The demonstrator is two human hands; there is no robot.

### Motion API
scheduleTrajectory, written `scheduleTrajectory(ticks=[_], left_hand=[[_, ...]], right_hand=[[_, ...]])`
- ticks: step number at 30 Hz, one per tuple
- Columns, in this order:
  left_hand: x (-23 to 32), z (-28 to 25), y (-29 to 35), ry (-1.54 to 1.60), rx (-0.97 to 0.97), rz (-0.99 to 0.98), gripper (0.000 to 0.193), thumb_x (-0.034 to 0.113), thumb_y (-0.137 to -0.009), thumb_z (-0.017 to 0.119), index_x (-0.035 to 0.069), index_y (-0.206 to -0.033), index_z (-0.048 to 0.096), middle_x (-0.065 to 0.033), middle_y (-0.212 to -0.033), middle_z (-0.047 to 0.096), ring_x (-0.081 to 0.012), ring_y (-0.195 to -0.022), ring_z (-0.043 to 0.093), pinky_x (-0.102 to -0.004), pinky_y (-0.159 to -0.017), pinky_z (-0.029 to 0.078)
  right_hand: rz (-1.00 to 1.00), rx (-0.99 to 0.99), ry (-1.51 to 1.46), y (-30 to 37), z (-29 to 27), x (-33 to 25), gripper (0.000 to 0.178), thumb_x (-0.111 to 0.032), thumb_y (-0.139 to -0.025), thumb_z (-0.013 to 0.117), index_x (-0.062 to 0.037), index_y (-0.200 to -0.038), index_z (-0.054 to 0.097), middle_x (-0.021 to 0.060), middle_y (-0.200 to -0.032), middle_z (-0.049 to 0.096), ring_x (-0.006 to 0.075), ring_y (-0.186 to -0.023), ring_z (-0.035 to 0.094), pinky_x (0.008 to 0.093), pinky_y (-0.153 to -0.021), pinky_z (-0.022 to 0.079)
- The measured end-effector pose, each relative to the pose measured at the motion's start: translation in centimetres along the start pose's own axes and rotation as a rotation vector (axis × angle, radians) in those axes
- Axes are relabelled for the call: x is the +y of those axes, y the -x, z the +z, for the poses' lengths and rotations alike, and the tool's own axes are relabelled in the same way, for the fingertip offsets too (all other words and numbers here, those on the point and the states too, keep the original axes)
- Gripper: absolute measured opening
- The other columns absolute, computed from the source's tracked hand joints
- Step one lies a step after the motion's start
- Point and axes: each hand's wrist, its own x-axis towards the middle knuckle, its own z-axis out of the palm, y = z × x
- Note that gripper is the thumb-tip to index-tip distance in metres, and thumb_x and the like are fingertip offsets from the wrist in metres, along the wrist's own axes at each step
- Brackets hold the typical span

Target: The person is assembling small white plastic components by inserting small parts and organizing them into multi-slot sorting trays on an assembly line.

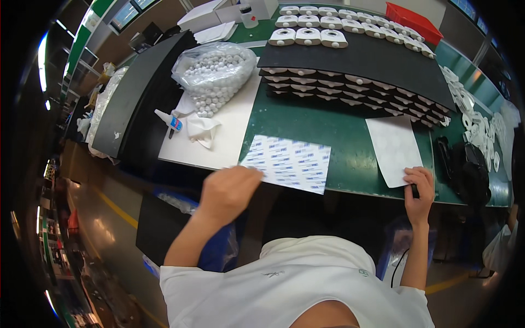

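A white sheet with a repeated blue print (290,164) lies on the green tabletop before me. My left hand (229,194) is closed at its near left corner, slightly smeared by motion; the fingertips cover that corner. Further right, a plain white sheet (394,147) lies at a slant, its near end at the table edge. My right hand (419,191) pinches that sheet's near right corner, fingers on top and the thumb at its edge.
A clear bag of small white balls (213,76) sits on a white board (229,136) with a glue bottle (168,120) and a crumpled cloth (202,131). Stacked black trays (361,60) hold white parts (307,37). A black bag (470,169) lies right; a red bin (413,23) stands behind.
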Motion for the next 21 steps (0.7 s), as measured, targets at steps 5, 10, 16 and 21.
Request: scheduleTrajectory(ticks=[5,10,16,21], left_hand=[[-6.6,-7.6,-5.0,0.219,0.333,-0.425,0.009,-0.002,-0.075,0.062,-0.001,-0.084,0.064,-0.0059,-0.076,0.063,-0.0107,-0.07,0.059,-0.0227,-0.062,0.046],[-23.4,-9.9,-12.8,0.847,0.511,-0.713,0.023,0.018,-0.084,0.06,0.001,-0.099,0.061,-0.0021,-0.087,0.061,-0.0087,-0.079,0.057,-0.021,-0.067,0.044],[-41.1,-1.1,-22.2,1.03,0.734,-1.103,0.02,0.003,-0.082,0.056,-0.003,-0.101,0.05,-0.0145,-0.095,0.056,-0.0261,-0.071,0.062,-0.0236,-0.043,0.048],[-44.0,8.8,-29.7,1.24,0.863,-1.239,0.036,-0.012,-0.079,0.04,-0.009,-0.115,0.034,-0.0255,-0.105,0.048,-0.0397,-0.076,0.06,-0.0411,-0.054,0.059]], right_hand=[[0.043,-0.008,-0.001,-0.3,-0.3,-0.2,0.025,0.013,-0.061,0.054,-0.0017,-0.082,0.056,0.011,-0.091,0.062,0.0296,-0.092,0.055,0.0353,-0.083,0.042],[0.009,0.011,0.039,-0.4,0.2,0.0,0.026,0.009,-0.06,0.054,-0.0022,-0.083,0.056,0.0106,-0.091,0.062,0.0314,-0.09,0.054,0.0376,-0.082,0.042],[-0.001,0.037,0.081,-0.8,0.7,0.4,0.026,0.007,-0.058,0.054,-0.0032,-0.081,0.057,0.0104,-0.09,0.062,0.0315,-0.087,0.056,0.0395,-0.08,0.042],[-0.011,0.002,0.121,-1.0,0.6,0.7,0.023,0.006,-0.057,0.054,-0.0012,-0.079,0.055,0.0129,-0.088,0.062,0.0324,-0.084,0.056,0.039,-0.077,0.044]])
